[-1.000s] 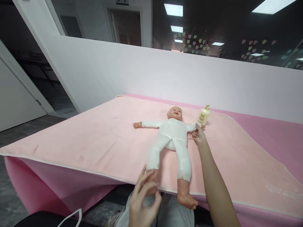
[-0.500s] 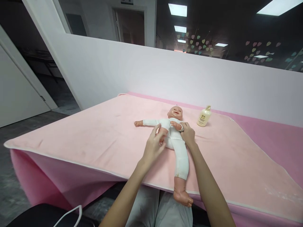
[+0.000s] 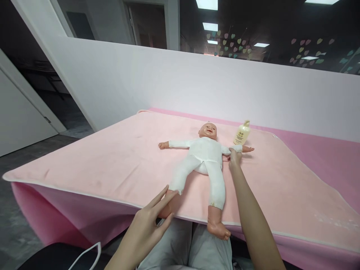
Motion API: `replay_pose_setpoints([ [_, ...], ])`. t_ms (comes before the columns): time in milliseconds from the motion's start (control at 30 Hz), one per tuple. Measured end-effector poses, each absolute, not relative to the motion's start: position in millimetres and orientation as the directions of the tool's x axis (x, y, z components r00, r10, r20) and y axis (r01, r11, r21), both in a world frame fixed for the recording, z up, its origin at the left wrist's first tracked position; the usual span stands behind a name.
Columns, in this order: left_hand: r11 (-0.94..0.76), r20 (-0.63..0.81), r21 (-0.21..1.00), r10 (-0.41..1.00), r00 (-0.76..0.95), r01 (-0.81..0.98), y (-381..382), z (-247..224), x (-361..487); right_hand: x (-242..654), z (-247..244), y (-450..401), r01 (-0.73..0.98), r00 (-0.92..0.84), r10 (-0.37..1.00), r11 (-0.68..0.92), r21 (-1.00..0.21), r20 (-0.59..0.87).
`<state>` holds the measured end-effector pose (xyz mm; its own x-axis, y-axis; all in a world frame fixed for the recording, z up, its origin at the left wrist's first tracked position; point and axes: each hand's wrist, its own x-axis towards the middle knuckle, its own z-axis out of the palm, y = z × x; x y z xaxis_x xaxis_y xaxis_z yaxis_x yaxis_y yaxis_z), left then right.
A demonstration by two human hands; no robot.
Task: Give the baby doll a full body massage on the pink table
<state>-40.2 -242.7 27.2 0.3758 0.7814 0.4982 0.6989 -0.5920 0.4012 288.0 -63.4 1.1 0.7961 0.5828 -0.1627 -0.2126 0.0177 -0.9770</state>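
A baby doll (image 3: 206, 150) in a white suit lies face up on a pink towel, its arms spread and its legs pointing toward me. My left hand (image 3: 149, 219) is curled around the doll's bare foot (image 3: 171, 202) on the left, thumb below and fingers above; part of that foot is hidden. With my right hand (image 3: 235, 159) I grip the doll's forearm (image 3: 237, 148) on the right, near the white cuff. The doll's other foot (image 3: 218, 227) hangs past the towel's front edge, over my lap.
A cream pump bottle (image 3: 242, 133) stands just behind the doll's right-side arm. The pink towel (image 3: 112, 161) covers the table, and a white wall (image 3: 112, 78) rises behind it. A white cable (image 3: 97, 253) shows at bottom left by a black seat.
The raised leg has come down and stretched out toward me, with my left hand at its foot. My right hand has drawn the folded arm outward to the right.
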Motion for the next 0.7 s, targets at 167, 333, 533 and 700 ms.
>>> replay_pose_setpoints([
  [167,-0.492,0.449,0.485,0.849,0.277,0.723,-228.4,32.6,-25.0,280.0,6.8,-68.5,0.013,0.808,0.589,-0.034,-0.999,-0.009],
  [333,-0.562,0.536,0.568,0.807,0.247,0.602,-172.8,46.1,28.4,256.1,16.6,-77.5,0.688,0.522,0.749,-0.088,-0.72,0.408],
  [533,-0.51,0.444,0.581,0.852,0.278,0.634,-139.6,49.3,52.6,248.8,17.2,-81.7,0.911,0.309,0.819,-0.108,-0.399,0.483],
  [700,-0.504,0.466,0.545,0.846,0.258,0.67,-196.9,48.2,20.2,269.6,10.3,-77.2,0.604,0.655,0.692,-0.24,-0.76,0.302],
])
